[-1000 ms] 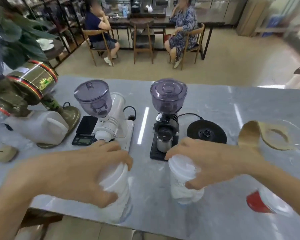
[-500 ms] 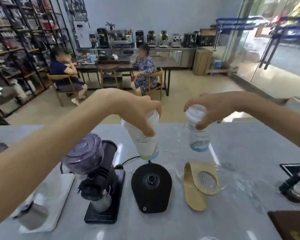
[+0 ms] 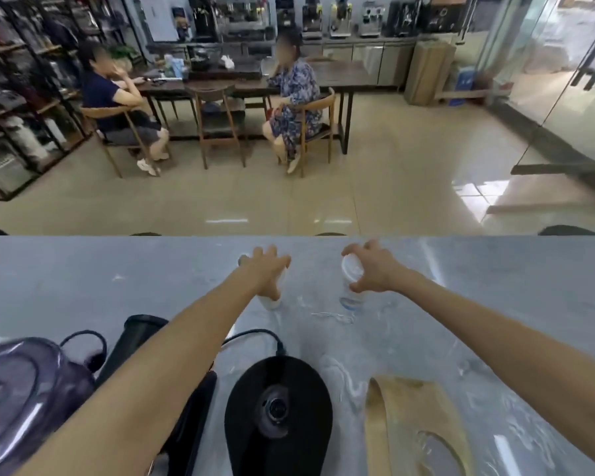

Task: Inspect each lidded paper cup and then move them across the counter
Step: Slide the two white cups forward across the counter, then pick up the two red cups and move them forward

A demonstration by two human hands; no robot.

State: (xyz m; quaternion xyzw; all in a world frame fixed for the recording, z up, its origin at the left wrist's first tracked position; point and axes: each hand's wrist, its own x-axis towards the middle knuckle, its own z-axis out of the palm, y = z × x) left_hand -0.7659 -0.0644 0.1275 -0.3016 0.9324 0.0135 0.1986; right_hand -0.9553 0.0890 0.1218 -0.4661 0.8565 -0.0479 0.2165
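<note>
- Head view: beyond the black round base (image 3: 278, 407), both arms reach to the counter's (image 3: 495, 286) far side.
- My left hand (image 3: 267, 269) grips one cup (image 3: 270, 300); my right hand (image 3: 375, 269) grips the other cup (image 3: 352, 286) at its lid.
- Both look set down; I judge the placing step. Next: let go cleanly.
</note>
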